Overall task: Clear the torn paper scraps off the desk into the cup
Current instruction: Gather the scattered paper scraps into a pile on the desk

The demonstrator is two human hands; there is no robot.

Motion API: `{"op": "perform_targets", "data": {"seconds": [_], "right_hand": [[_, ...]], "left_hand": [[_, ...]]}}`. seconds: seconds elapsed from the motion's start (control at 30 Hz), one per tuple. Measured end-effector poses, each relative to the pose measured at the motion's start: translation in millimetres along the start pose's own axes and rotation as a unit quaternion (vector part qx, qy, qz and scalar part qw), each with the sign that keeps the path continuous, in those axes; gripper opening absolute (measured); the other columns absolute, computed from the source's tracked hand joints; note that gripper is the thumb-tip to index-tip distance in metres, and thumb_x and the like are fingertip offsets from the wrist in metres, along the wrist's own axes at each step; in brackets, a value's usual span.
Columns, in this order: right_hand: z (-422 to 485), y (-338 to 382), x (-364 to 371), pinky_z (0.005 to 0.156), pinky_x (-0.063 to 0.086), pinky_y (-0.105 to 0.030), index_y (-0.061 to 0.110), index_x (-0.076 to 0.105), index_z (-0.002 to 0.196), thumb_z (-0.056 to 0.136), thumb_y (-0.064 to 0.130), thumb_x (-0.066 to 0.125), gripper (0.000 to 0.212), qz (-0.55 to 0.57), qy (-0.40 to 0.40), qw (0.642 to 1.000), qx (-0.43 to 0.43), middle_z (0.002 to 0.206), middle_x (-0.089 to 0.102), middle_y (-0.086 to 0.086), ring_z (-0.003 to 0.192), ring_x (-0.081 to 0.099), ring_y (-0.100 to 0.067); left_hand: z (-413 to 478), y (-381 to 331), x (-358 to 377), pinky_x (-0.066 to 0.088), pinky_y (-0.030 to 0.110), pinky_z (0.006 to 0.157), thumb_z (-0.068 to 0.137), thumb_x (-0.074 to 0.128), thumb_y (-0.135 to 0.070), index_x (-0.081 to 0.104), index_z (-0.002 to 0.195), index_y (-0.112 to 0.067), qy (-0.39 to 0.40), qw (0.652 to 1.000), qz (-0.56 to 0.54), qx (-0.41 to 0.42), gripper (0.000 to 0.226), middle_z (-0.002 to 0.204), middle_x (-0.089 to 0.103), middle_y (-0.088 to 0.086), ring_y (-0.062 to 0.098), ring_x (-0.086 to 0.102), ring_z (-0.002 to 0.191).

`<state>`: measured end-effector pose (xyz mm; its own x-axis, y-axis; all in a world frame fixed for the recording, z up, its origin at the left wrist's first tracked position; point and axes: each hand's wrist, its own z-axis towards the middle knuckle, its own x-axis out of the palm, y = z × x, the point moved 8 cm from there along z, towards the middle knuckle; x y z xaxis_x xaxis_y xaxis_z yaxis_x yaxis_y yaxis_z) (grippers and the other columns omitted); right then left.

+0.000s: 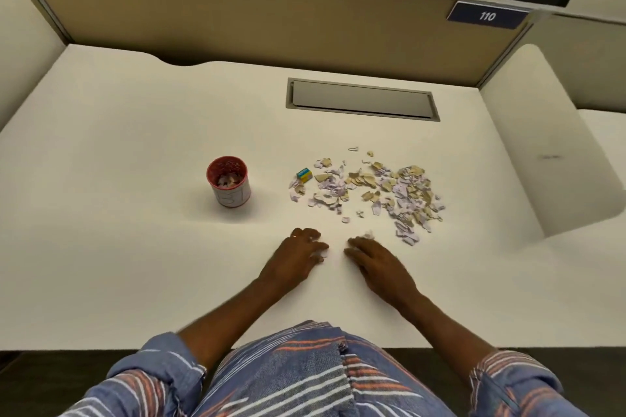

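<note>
Head view: left hand fingers curled round few scrap bits, low over table. Right hand fingers close together, tips touching small scrap clump; whether gripped, cannot tell. Scrap pile spread just beyond right fingers. Cup, upright, scraps inside, stands beyond and left of left fingers.

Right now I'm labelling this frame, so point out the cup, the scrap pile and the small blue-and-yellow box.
cup [233,196], head view, on its white outer wall.
scrap pile [410,193], head view, on its dense right half.
small blue-and-yellow box [304,175], head view, on its top face.
</note>
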<state>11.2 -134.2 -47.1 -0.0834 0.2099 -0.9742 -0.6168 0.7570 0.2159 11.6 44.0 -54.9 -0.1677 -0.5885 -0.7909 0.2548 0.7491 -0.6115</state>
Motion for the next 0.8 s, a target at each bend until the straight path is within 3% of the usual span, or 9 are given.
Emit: {"op": "perform_targets", "data": {"seconds": [0.1,0.2,0.27,0.37,0.5,0.6,0.67,0.73,0.8], "right_hand": [[-13,-40,-19,0.111,0.045,-0.048,0.011,0.066,0.128,0.098,0.008,0.059,0.032,-0.037,-0.03,0.997,0.065,0.145,0.056,-0.015,0.136,0.051,-0.035],[-17,-84,-36,0.115,0.039,-0.052,0.011,0.06,0.137,0.099,0.009,0.056,0.037,-0.028,-0.026,0.987,0.154,0.154,0.043,-0.018,0.145,0.037,-0.04],[-17,-111,-40,0.118,0.031,-0.052,0.016,0.046,0.148,0.102,0.017,0.053,0.047,-0.01,0.002,0.975,0.221,0.163,0.025,-0.015,0.151,0.021,-0.041],[-11,-138,-41,0.122,0.023,-0.051,0.021,0.023,0.158,0.102,0.031,0.051,0.062,0.018,0.03,0.957,0.287,0.168,0.004,-0.014,0.153,0.01,-0.042],[10,-135,-33,0.121,0.025,-0.047,0.02,0.016,0.159,0.102,0.036,0.051,0.069,0.043,0.069,0.966,0.245,0.167,0.005,-0.016,0.153,0.016,-0.038],[17,-117,-25,0.125,0.017,-0.042,0.019,0.02,0.158,0.106,0.027,0.044,0.058,0.019,0.079,0.981,0.178,0.166,0.015,-0.017,0.153,0.018,-0.034],[15,-105,-22,0.126,0.017,-0.04,0.019,0.024,0.157,0.107,0.015,0.038,0.053,0.021,0.073,0.986,0.15,0.165,0.019,-0.016,0.153,0.018,-0.032],[9,-98,-22,0.122,0.029,-0.039,0.019,0.031,0.156,0.104,0.003,0.038,0.055,0.04,0.058,0.987,0.143,0.164,0.025,-0.013,0.152,0.023,-0.03],[3,-93,-25,0.114,0.038,-0.037,0.017,0.042,0.15,0.098,-0.002,0.045,0.055,0.058,0.038,0.99,0.126,0.16,0.034,-0.012,0.148,0.032,-0.028]], "left_hand": [[-3,-7,6,0.048,0.023,0.089,0.093,0.062,-0.009,0.073,0.114,-0.014,-0.027,0.999,-0.022,-0.005,0.024,0.117,0.062,0.004,0.02,0.058,0.107],[-4,-11,9,0.048,0.023,0.084,0.094,0.062,-0.008,0.074,0.109,-0.012,-0.047,0.999,-0.017,-0.007,0.02,0.105,0.065,0.002,0.019,0.06,0.098],[-2,-14,10,0.046,0.02,0.083,0.093,0.063,-0.008,0.075,0.107,-0.011,-0.051,0.998,-0.024,-0.014,0.018,0.102,0.066,0.003,0.02,0.062,0.096],[3,-19,13,0.05,0.027,0.086,0.093,0.063,-0.007,0.075,0.105,-0.009,-0.051,0.997,-0.046,-0.045,0.017,0.102,0.067,0.005,0.02,0.063,0.097],[15,-24,15,0.041,0.012,0.083,0.096,0.059,-0.007,0.074,0.108,-0.005,-0.054,0.991,-0.068,-0.103,0.02,0.105,0.066,0.008,0.021,0.064,0.096],[27,-31,16,0.035,0.0,0.083,0.095,0.06,-0.007,0.072,0.111,-0.004,-0.054,0.986,-0.091,-0.125,0.02,0.11,0.064,0.008,0.021,0.064,0.101],[36,-38,21,0.038,0.007,0.094,0.094,0.063,-0.015,0.068,0.119,-0.008,-0.04,0.987,-0.091,-0.127,0.027,0.122,0.06,0.006,0.021,0.059,0.113],[45,-44,28,0.038,0.023,0.106,0.091,0.068,-0.026,0.061,0.129,-0.013,-0.021,0.988,-0.087,-0.128,0.041,0.136,0.051,0.005,0.021,0.049,0.127],[54,-50,35,0.033,0.029,0.112,0.086,0.072,-0.037,0.052,0.139,-0.019,-0.002,0.988,-0.075,-0.133,0.06,0.148,0.041,0.003,0.021,0.038,0.137]]}}
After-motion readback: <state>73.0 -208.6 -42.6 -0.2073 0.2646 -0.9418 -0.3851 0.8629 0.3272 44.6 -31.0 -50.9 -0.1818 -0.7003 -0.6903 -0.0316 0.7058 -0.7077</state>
